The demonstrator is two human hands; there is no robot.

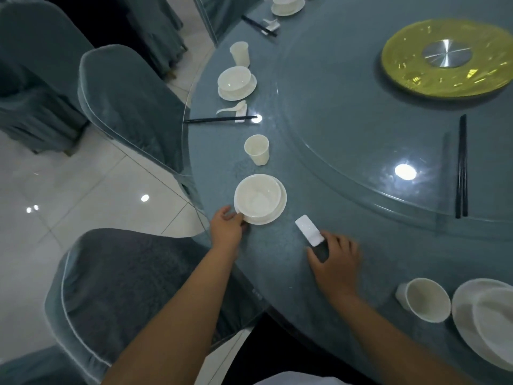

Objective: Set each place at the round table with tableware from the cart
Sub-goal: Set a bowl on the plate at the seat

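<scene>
Setting place nearest chair (pixel 133 287): left hand (pixel 226 227) pinching rim of bowl (pixel 258 197) on saucer (pixel 273 211), near table (pixel 333 120) edge; right hand (pixel 337 261), fingers loosely bent, touching near end of white chopstick rest (pixel 309 230), grip unclear; cup (pixel 257 149) standing beyond bowl

Next, probably: straighten rest beside saucer, then add spoon and chopsticks, as on finished place (pixel 236 84) further round

Spare black chopsticks (pixel 462 166) lying well apart on glass turntable; second cup (pixel 424 300) and plates (pixel 485 318) at right; nothing blocking

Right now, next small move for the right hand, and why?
Probably let go of the white rest and fetch the black chopsticks from the turntable. The right hand touches the rest's near end; the finished setting beside has chopsticks on its rest, this one has none.
</scene>
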